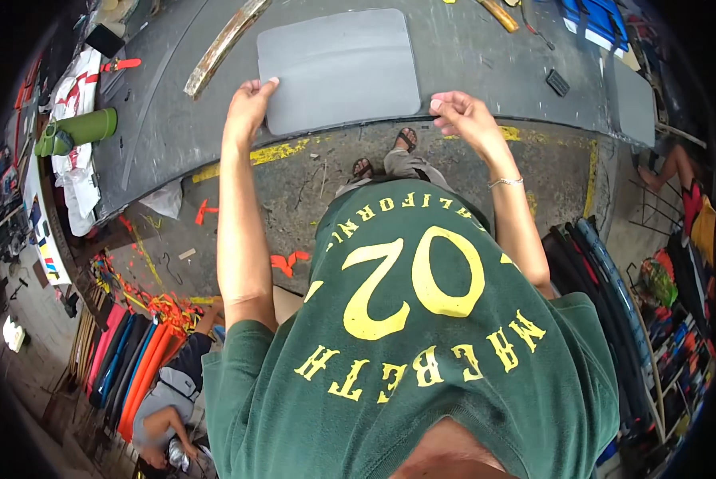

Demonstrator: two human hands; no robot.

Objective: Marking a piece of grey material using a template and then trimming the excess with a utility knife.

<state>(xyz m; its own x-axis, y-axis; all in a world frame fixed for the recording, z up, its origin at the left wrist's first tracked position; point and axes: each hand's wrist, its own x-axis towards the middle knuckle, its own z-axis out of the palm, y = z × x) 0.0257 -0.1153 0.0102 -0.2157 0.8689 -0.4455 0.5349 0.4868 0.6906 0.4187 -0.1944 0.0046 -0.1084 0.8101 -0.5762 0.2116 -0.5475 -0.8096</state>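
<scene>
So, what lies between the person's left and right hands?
In the head view, the grey sheet lies between the left hand and right hand, on the dark table.

Sheet along the table's near edge, between the hands.
The left hand touches its left edge; the right hand is just beside its near right corner. Left lies a stick, then a bottle toward the left edge; right, a block.

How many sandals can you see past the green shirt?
2: the left sandal, and the right sandal nearer the table. Both are on feet; others may be hidden.
</scene>
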